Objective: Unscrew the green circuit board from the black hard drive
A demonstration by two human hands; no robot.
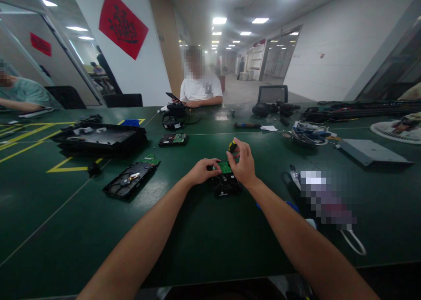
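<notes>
A black hard drive (226, 187) with a green circuit board (225, 167) on top lies on the table in front of me. My left hand (204, 171) is closed at its left edge, fingertips touching the board side. Above the board, my right hand (242, 162) pinches a screwdriver with a yellow and black handle (232, 146). The handle stands roughly upright; its tip is too small and hidden to make out. To the left lies a black drive-like casing (130, 180) with a small green board at its far end. Another hard drive (173, 139) sits farther back.
A black tray-like housing (101, 137) stands at the left. At the right are a grey metal box (375, 152), a bundle of cables (311, 133) and a blurred-out object with a white loop (355, 243). Across the green table (204, 243) sits a person in white (201, 88).
</notes>
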